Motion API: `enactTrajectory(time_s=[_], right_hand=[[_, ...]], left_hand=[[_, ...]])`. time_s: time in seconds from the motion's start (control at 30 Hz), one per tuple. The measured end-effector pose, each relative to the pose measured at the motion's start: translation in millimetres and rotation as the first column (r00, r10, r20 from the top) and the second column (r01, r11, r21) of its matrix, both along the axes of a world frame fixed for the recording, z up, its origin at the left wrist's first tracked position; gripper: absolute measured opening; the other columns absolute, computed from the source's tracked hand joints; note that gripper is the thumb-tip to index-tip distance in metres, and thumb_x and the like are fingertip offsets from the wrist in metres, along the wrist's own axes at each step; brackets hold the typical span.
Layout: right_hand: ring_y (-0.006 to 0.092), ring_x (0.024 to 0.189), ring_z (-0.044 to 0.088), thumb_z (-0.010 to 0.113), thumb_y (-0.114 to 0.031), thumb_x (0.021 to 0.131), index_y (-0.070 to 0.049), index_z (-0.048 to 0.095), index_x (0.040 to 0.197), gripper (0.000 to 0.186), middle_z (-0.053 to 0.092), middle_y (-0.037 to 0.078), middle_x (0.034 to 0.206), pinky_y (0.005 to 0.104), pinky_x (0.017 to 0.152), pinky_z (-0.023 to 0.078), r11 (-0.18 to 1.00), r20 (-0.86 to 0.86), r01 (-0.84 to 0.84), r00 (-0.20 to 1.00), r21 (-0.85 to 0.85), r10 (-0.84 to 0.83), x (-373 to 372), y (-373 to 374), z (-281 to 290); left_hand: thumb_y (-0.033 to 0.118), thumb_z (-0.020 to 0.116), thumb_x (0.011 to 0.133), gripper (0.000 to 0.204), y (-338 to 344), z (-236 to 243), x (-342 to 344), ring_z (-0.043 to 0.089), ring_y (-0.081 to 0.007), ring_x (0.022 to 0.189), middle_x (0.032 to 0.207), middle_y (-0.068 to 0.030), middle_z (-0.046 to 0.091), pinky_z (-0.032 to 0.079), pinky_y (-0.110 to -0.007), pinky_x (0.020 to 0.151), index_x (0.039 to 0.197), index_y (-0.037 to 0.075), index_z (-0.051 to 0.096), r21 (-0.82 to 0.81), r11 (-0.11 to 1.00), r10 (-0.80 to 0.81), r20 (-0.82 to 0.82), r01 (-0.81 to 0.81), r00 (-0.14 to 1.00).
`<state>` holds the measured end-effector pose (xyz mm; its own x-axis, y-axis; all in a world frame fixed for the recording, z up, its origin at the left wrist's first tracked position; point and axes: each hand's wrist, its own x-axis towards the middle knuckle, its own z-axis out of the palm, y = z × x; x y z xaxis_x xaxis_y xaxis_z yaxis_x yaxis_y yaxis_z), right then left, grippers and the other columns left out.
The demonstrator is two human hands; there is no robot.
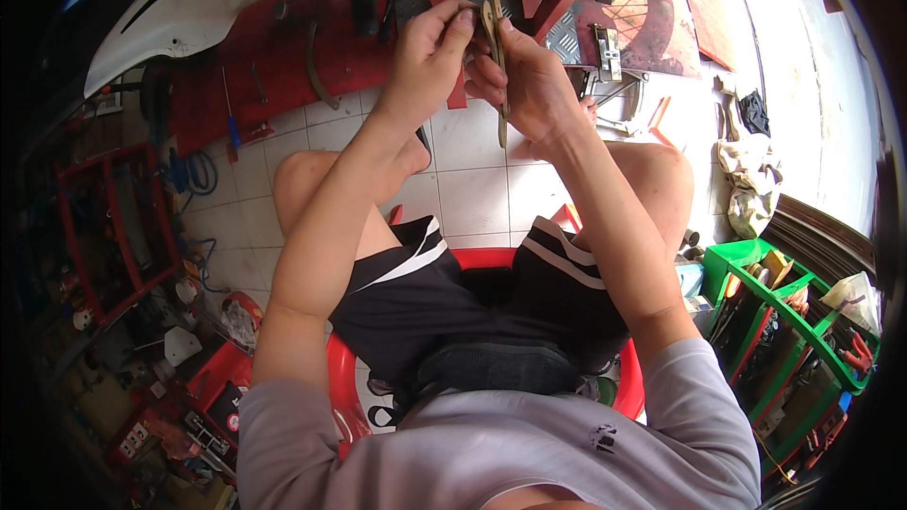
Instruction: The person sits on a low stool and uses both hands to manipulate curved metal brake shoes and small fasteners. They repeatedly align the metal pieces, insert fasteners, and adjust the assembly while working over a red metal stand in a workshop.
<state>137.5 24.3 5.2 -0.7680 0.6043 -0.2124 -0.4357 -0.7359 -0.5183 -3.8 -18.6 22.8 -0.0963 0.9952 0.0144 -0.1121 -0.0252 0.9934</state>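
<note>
Both my hands are raised close together beyond my knees. Upright in my right hand (534, 76) is a long, thin, brownish strip (503, 123), with the thumb and fingers closed round it. Its upper part reaches the top edge of the picture, and a narrow looped section shows beside the thumb. My left hand (430, 52) is just left of the strip, thumb pressed against the fingers. A small dark patch shows between the hands, but what the left fingertips pinch cannot be made out. The strip's exact kind is unclear.
Ahead, a red mat (283, 61) bears a curved strip (316, 66) and a blue-handled screwdriver (231, 127). Red metal stand legs (562, 0) rise behind my hands. Right stands a green tool rack (770, 297); left, a red metal frame (118, 217). I sit on a red plastic seat (631, 387).
</note>
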Motion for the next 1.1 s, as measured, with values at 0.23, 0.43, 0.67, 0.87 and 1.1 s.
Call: enactTrajectory(time_s=[0.23,0.43,0.67,0.87,1.1], right_hand=[[0.0069,0.057,0.049,0.038,-0.028,0.105,-0.009,0.051,0.113,0.025,0.052,0.001,0.069,0.0218,0.049,0.041,0.936,0.282,0.050,0.947,0.348,-0.155,-3.5,1.0,10.7],[0.0061,0.063,0.049,0.036,-0.027,0.106,-0.013,0.043,0.130,0.029,0.053,0.000,0.080,0.0200,0.054,0.042,0.869,0.326,0.116,0.896,0.480,-0.300,-3.7,-0.9,15.1],[0.0052,0.058,0.051,0.035,-0.025,0.106,-0.008,0.044,0.134,0.034,0.056,0.000,0.081,0.0208,0.049,0.042,0.813,0.211,0.138,0.929,0.566,-0.305,-8.4,-1.1,6.9],[0.0046,0.057,0.047,0.042,-0.020,0.104,-0.005,0.046,0.139,0.038,0.057,-0.001,0.081,0.0209,0.049,0.040,0.747,0.202,0.140,0.916,0.650,-0.347,-14.2,-0.1,-2.9],[0.0049,0.056,0.046,0.052,-0.016,0.099,-0.004,0.046,0.136,0.039,0.058,0.000,0.077,0.0206,0.048,0.038,0.736,0.254,0.071,0.912,0.674,-0.321,-8.7,4.4,1.1]], left_hand=[[0.016,0.040,0.102,0.024,1.0,-4.8,-6.1,0.040,-0.0014,0.064,0.082,0.0036,0.056,0.032,-0.017,0.057,0.113,0.004,0.057,-0.102,0.995,0.035,0.161,-0.019,0.986],[0.016,0.041,0.100,0.026,-1.9,-5.1,1.0,0.042,-0.0018,0.069,0.089,0.0043,0.057,0.035,-0.019,0.059,0.117,0.003,0.056,-0.139,0.990,0.044,0.315,0.001,0.948],[0.019,0.044,0.101,0.023,1.9,7.4,10.1,0.040,-0.0019,0.070,0.084,0.0061,0.051,0.034,-0.019,0.060,0.115,0.006,0.057,-0.148,0.981,0.159,0.273,-0.122,0.949],[0.020,0.044,0.101,0.017,-2.3,8.4,8.2,0.039,-0.0034,0.070,0.082,0.0066,0.050,0.033,-0.021,0.060,0.102,0.009,0.057,-0.248,0.956,0.225,0.287,-0.155,0.931],[0.020,0.046,0.100,0.015,-1.7,3.0,0.3,0.041,-0.0041,0.071,0.082,0.0069,0.051,0.034,-0.022,0.063,0.099,0.011,0.058,-0.247,0.964,0.159,0.253,-0.096,0.954]])
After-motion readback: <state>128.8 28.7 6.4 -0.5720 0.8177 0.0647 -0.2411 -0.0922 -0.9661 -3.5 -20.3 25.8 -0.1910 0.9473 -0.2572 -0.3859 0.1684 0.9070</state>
